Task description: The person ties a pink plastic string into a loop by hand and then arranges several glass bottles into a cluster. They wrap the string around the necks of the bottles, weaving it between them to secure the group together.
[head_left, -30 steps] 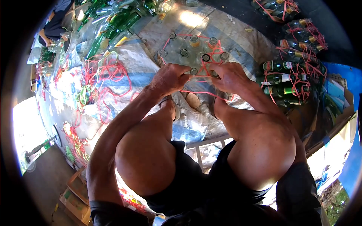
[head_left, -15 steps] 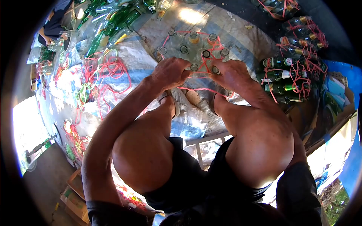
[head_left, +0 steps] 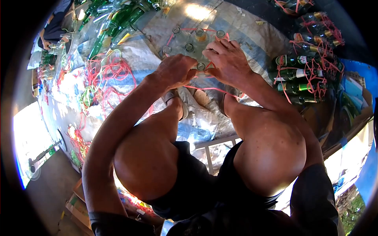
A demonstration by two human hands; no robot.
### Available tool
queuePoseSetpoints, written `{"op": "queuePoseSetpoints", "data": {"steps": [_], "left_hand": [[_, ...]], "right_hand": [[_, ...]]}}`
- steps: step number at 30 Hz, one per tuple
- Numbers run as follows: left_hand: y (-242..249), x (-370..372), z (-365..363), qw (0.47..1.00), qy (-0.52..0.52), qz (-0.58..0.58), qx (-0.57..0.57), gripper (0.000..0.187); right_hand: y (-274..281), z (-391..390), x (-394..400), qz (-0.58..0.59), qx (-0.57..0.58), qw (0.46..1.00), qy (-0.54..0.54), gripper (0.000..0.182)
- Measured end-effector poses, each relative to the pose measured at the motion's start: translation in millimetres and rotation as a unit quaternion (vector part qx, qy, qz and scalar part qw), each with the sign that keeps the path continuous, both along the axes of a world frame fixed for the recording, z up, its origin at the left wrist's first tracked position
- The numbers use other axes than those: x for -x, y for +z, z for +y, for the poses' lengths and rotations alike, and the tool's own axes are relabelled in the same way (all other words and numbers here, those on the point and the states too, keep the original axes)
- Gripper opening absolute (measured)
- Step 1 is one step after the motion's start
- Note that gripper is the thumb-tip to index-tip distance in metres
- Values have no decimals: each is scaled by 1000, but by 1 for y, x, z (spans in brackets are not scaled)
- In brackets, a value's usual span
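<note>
Several clear glass bottles stand upright in a close group, mouths up, with red plastic string around their necks. My left hand is closed at the near left side of the group, thumb and forefinger pinching the string beside the front bottle. My right hand reaches over the right-hand bottles and covers several of them. Its fingers curl over the necks, and its thumb is low by the front bottle, at the string. The exact grip of its fingertips is partly hidden.
Loose red and green string lies tangled at left. Green bottles are heaped at upper left. Tied bottle bundles lie at right. Another person's hand shows at far upper left. A pale sheet covers the ground.
My right hand has moved up and left across the bottle tops, its fingers now spread over them. My left hand has shifted slightly and stays near the front bottle.
</note>
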State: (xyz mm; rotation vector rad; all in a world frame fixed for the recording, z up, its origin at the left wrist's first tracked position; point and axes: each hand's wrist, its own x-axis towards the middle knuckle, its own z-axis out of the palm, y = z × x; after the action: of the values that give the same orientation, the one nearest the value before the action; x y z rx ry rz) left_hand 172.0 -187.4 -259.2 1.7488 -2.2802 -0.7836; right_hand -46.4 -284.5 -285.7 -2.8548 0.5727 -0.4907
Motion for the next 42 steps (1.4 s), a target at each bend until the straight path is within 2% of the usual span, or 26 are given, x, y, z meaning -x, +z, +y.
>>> {"op": "queuePoseSetpoints", "data": {"steps": [10, 13, 17, 22, 26, 28, 34, 37, 42], "left_hand": [[4, -1, -3, 999, -19, -31, 3, 13], [13, 2, -6, 998, -14, -45, -28, 13], [17, 4, -8, 998, -50, -46, -10, 10], [28, 12, -24, 988, -124, -93, 1, 14], [33, 21, -38, 981, -147, -124, -22, 11], [36, 24, -44, 979, -146, -138, -13, 9], [23, 14, -45, 991, -112, -63, 44, 9], [21, 12, -48, 999, -43, -27, 14, 13], [10, 4, -59, 998, 10, 10, -53, 18]], "right_hand": [[-1, 1, 1, -8, -77, 997, -4, 55], [-5, 0, 2, -18, -76, 997, -1, 56], [-7, 0, 4, -35, -72, 997, 8, 57], [-8, -1, 2, -48, -69, 996, 14, 52], [-16, 1, 1, -67, -79, 995, 9, 51], [-17, 2, 1, -62, -100, 993, 13, 56], [-19, 0, 0, -52, -92, 994, 1, 58], [-20, 0, -1, -54, -107, 993, -16, 60], [-17, 0, -1, -51, -90, 995, -17, 64]]}}
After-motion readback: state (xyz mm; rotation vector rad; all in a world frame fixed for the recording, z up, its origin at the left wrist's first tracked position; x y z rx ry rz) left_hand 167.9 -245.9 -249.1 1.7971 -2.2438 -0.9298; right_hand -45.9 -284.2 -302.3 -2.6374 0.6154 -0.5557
